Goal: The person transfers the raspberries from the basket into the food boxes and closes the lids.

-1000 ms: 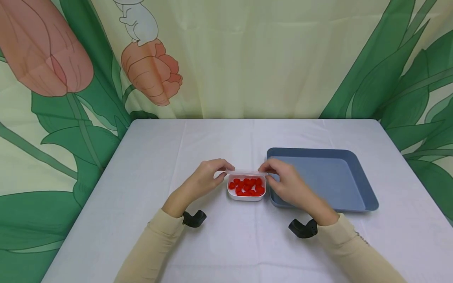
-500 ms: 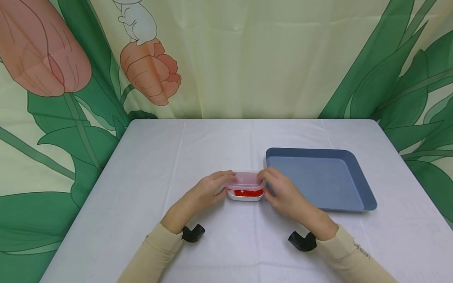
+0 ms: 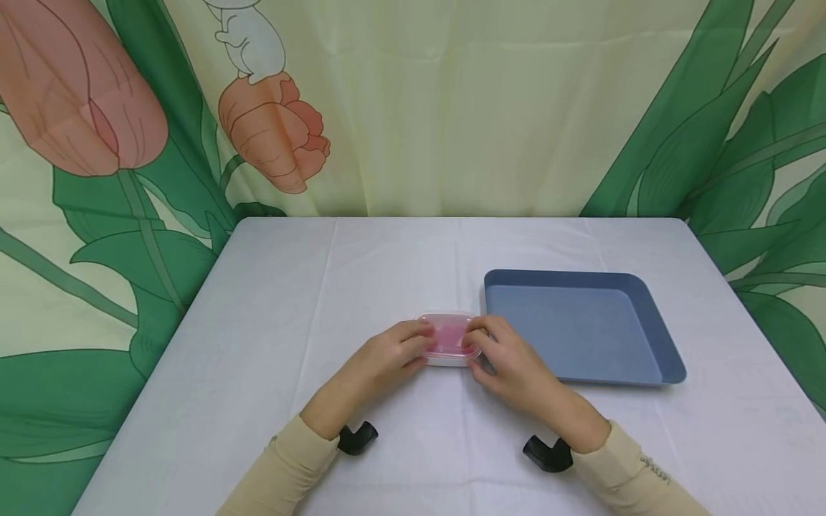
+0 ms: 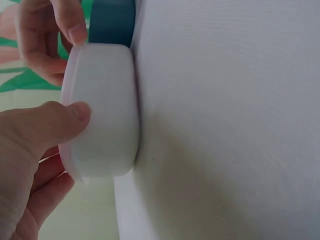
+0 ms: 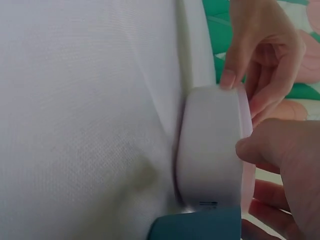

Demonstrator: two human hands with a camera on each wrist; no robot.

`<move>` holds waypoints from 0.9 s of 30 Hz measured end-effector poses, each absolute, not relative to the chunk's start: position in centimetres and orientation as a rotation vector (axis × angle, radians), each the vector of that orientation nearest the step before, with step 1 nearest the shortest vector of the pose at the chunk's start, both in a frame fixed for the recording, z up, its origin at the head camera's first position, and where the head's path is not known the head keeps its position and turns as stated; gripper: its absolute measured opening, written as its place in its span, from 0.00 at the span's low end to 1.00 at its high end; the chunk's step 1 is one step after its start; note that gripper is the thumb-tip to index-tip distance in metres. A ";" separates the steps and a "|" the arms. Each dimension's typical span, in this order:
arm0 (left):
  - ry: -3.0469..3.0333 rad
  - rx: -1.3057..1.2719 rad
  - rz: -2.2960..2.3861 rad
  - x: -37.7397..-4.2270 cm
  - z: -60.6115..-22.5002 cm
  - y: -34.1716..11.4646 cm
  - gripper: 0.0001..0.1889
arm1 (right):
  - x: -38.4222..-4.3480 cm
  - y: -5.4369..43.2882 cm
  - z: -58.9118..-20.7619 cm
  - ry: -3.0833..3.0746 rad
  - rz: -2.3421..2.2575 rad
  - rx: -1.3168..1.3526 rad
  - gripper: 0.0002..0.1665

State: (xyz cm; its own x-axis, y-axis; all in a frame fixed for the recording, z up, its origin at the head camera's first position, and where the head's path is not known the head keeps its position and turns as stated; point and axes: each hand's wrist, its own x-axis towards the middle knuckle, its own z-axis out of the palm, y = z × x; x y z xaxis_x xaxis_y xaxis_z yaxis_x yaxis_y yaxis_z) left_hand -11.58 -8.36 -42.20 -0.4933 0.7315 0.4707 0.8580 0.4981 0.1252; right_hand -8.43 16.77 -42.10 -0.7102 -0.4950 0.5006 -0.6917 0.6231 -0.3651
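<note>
A small white food container (image 3: 447, 362) stands on the table, with a translucent pink-tinted lid (image 3: 448, 324) lying over its top. Red pieces inside show only as a blurred tint through it. My left hand (image 3: 392, 352) grips the lid's left side, its thumb on the container wall (image 4: 105, 112) just below the rim and fingers over the top. On the opposite side, my right hand (image 3: 516, 365) holds the lid the same way, its thumb near the rim in the right wrist view. Whether the lid's edge is fully seated cannot be told.
A blue-grey rectangular tray (image 3: 581, 330) lies right beside the container, close to my right hand. White cloth (image 3: 361, 272) covers the table. Behind its far edge hangs a printed curtain (image 3: 477, 107). Black wrist cameras (image 3: 357, 438) sit at both cuffs.
The lid has gone from standing upright at the container's back edge to lying flat over it, covering the red pieces. Both hands have come down and closer together with it.
</note>
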 end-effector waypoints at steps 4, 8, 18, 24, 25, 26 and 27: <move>-2.386 -1.313 -0.411 -11.2 -42.0 -8.0 0.17 | -8.3 16.5 -42.3 -2.503 0.727 0.921 0.15; -2.340 -1.295 -0.376 -10.9 -42.1 -7.8 0.18 | -8.3 16.2 -42.6 -2.436 0.590 0.915 0.20; -2.340 -1.268 -0.341 -10.3 -42.3 -7.4 0.18 | -7.6 15.4 -43.8 -2.330 0.338 0.890 0.24; -2.361 -1.272 -0.305 -10.3 -42.2 -7.5 0.18 | -7.1 15.1 -43.9 -2.335 0.234 0.912 0.21; -2.362 -1.275 -0.297 -10.2 -42.1 -7.5 0.18 | -7.0 15.0 -43.9 -2.337 0.216 0.912 0.21; -2.363 -1.277 -0.292 -10.2 -42.1 -7.5 0.18 | -6.9 15.0 -43.9 -2.340 0.202 0.912 0.21; -2.363 -1.277 -0.294 -10.2 -42.0 -7.6 0.18 | -6.8 15.0 -43.9 -2.345 0.193 0.912 0.22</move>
State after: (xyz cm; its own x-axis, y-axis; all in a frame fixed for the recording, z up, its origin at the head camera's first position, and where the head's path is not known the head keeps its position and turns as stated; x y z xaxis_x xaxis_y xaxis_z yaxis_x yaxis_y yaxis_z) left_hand -10.15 -7.57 -42.00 -0.4793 0.7413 0.4698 0.8338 0.5518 -0.0201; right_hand -6.78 15.00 -43.86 -0.5780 -0.5650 0.5889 -0.6537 0.7525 0.0803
